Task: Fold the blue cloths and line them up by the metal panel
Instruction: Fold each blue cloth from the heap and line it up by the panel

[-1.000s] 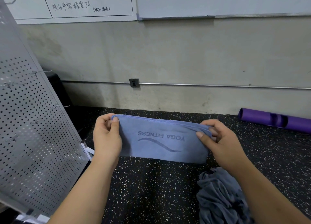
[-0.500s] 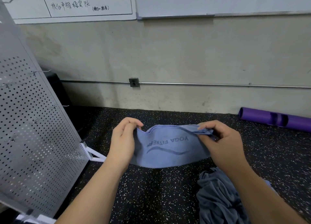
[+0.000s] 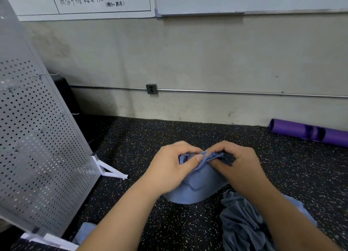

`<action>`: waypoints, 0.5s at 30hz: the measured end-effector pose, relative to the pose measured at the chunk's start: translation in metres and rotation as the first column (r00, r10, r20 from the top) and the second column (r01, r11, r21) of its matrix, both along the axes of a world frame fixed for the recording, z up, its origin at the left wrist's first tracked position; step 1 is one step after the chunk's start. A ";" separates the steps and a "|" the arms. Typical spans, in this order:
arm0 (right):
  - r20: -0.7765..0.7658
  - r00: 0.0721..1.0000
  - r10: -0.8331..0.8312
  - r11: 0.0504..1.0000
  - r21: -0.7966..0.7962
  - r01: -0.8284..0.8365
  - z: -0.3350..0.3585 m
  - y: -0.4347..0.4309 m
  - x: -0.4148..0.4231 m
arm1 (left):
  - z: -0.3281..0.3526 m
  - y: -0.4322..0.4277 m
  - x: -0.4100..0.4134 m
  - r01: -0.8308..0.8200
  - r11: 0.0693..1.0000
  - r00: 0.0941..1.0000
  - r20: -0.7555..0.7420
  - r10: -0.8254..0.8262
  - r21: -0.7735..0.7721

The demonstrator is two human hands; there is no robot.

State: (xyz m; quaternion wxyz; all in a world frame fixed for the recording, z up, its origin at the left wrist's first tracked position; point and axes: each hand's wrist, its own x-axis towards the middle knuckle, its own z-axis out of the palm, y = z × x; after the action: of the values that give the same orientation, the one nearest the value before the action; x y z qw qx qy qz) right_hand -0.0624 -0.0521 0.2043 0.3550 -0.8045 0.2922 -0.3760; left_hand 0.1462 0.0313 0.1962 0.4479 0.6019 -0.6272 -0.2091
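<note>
1. Left grip (image 3: 169,169) pinches the bunched top edge of the blue cloth (image 3: 195,191), with the thumb laid over the layered folds and the fingers curled behind them.
2. Right grip (image 3: 240,166) grasps the same edge from the other side, fingers curled over the folds. The two grips sit close together, almost meeting above the cloth.
3. The blue cloth hangs from both grips as a doubled, rounded loop over the middle of the floor (image 3: 150,137). Whether its lower edge touches the floor cannot be told.
4. A crumpled pile (image 3: 243,222) of darker blue-grey cloths lies on the floor toward the near right, just under the right forearm.
5. The metal panel (image 3: 37,147) stands tilted along the floor's left edge. It is perforated, carries wire hooks and rests on a white foot (image 3: 111,171).
6. A pale blue cloth (image 3: 84,232) shows at the floor's near edge, beside the panel's base and partly hidden by the left forearm.
7. A purple roller (image 3: 308,133) lies at the floor's far right edge, against the wall (image 3: 207,58).
</note>
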 end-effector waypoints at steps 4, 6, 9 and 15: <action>-0.032 0.999 0.016 0.997 0.076 -0.013 0.001 0.000 -0.001 | 0.003 0.001 0.002 0.104 0.981 0.982 -0.176 -0.074 0.165; -0.030 0.999 0.034 0.993 0.115 -0.030 0.003 0.001 -0.001 | 0.005 0.002 0.002 0.153 0.964 0.955 -0.284 -0.088 0.216; -0.037 0.998 0.044 0.988 0.147 -0.038 0.003 0.001 0.001 | 0.005 0.006 -0.001 0.235 0.922 0.915 -0.390 -0.104 0.307; -0.037 0.999 0.007 0.986 0.166 -0.001 -0.004 0.004 0.006 | -0.007 0.005 -0.005 0.337 0.871 0.857 -0.500 -0.126 0.358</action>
State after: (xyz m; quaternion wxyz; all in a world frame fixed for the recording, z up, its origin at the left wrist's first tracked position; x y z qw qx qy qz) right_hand -0.0566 -0.0477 0.2004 0.4158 -0.7797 0.3274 -0.3347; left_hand 0.1414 0.0363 0.1890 0.4095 0.5368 -0.5093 -0.5337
